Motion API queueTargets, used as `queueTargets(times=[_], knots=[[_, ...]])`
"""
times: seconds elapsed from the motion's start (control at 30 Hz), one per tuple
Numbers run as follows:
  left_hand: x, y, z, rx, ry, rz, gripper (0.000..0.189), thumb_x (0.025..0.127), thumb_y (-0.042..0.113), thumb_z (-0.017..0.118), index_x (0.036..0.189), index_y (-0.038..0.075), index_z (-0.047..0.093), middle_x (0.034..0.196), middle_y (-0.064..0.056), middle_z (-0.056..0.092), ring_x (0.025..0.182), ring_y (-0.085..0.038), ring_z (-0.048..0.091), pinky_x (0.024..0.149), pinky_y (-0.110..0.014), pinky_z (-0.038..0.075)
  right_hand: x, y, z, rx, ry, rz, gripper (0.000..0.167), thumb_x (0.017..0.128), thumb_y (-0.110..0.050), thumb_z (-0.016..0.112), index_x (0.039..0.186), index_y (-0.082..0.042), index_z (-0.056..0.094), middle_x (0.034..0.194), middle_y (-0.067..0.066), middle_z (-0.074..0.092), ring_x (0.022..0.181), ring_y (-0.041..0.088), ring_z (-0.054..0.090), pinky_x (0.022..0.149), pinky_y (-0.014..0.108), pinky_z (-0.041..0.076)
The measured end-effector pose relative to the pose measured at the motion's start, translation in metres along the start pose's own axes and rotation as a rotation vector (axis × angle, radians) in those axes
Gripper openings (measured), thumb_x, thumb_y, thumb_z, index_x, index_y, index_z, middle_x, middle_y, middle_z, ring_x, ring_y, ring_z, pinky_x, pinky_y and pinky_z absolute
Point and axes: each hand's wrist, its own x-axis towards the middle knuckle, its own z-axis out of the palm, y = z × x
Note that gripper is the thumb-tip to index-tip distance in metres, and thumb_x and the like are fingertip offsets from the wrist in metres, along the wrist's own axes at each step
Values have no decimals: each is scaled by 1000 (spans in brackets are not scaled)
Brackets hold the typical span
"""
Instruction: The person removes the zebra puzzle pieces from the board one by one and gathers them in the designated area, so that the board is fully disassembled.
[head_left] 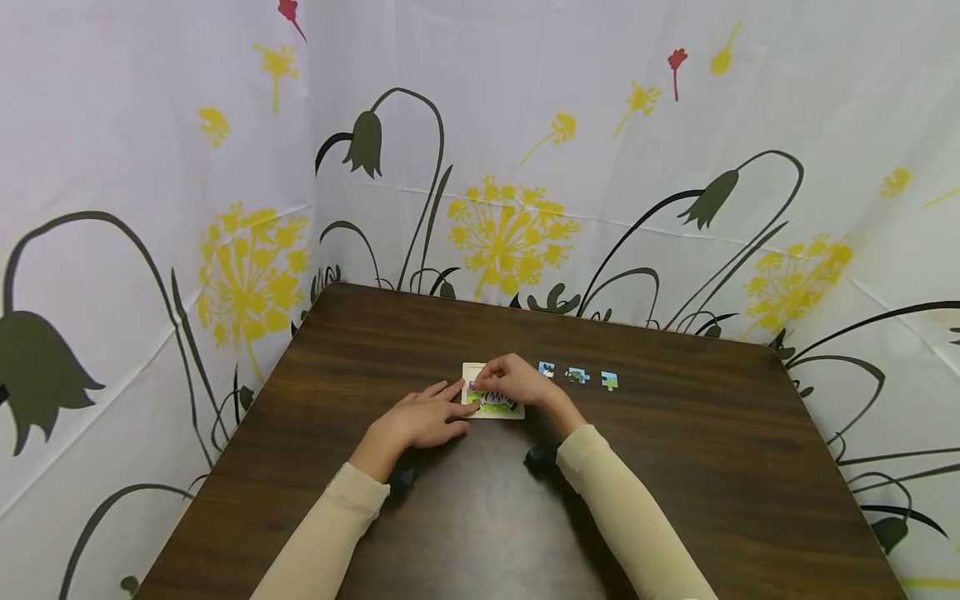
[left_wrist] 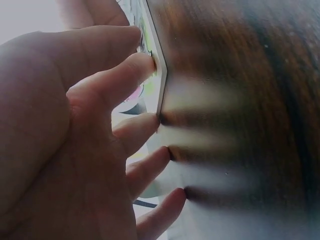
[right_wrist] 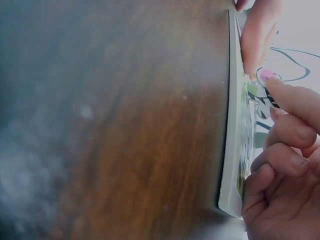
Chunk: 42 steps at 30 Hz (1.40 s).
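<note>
A small puzzle board [head_left: 468,367] with a pale rim lies on the table, showing part of a zebra on green grass. My right hand [head_left: 519,382] is over its upper part and pinches a puzzle piece [right_wrist: 264,76] with a pink patch and black-and-white stripes between thumb and index finger. That piece is tilted up over the board in the right wrist view. At the board's left side is my left hand [head_left: 426,419], fingers spread. Its thumb and index finger reach onto the board, while other fingertips [left_wrist: 167,152] rest on the table beside the rim.
Right of the board lie three loose pieces in a row: a blue one with black and white [head_left: 547,369], a blue-green one [head_left: 577,376] and a blue-and-green one [head_left: 609,381]. The dark wooden table [head_left: 712,467] meets a flower-printed curtain [head_left: 600,233] behind.
</note>
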Motion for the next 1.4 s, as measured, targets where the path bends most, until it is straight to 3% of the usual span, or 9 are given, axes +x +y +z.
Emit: queueTargets(times=[0.27,0.43,0.53,0.67,0.8,0.93,1.13,1.4], knots=[[3,2,1,-13,5,-16,50,114,41,52,163,36,48,182,-5,17,168,-37,18,128,-72,21,-6,6,-10,215,93,93,29,104,-39,73,111,-12,83,95,5,74,80,14,54,72,29,47],[2,2,1,-24,2,-29,50,114,41,52,163,37,48,182,-4,17,168,-37,17,129,-72,19,-14,10,-16,276,100,86,28,102,-38,75,112,-13,82,91,13,66,78,19,53,70,30,47],[3,2,1,-15,14,-28,50,113,42,52,163,37,48,182,-4,18,168,-37,18,129,-72,20,-22,16,-18,288,145,71,27,101,-37,77,109,-12,81,87,14,65,77,19,53,70,31,45],[3,1,1,-10,22,-27,50,113,42,52,162,36,49,182,-5,20,167,-38,19,129,-71,21,-38,29,-21,272,186,67,31,102,-38,77,104,-7,77,72,3,61,65,17,52,62,29,45],[3,1,1,-18,16,-31,50,113,42,52,163,36,48,182,-5,19,167,-38,19,129,-70,20,-57,43,-28,262,140,81,33,104,-34,75,103,-1,74,68,0,65,53,15,58,56,28,54],[2,-1,1,-14,21,-32,51,113,42,52,163,36,48,182,-5,19,167,-37,20,129,-70,21,-74,52,-39,229,90,118,26,105,-26,72,106,0,76,75,4,73,58,14,68,62,30,60],[3,-3,0,-7,34,-22,51,113,42,53,163,37,47,182,-5,19,167,-38,21,129,-69,22,-90,55,-53,128,90,180,24,106,-22,70,113,0,74,79,5,75,58,14,68,58,30,54],[3,-4,0,-35,29,-20,51,113,42,53,163,36,47,182,-5,18,167,-38,19,129,-69,21,-98,54,-55,9,113,165,43,99,-18,79,134,0,62,75,4,68,58,16,61,57,32,49]])
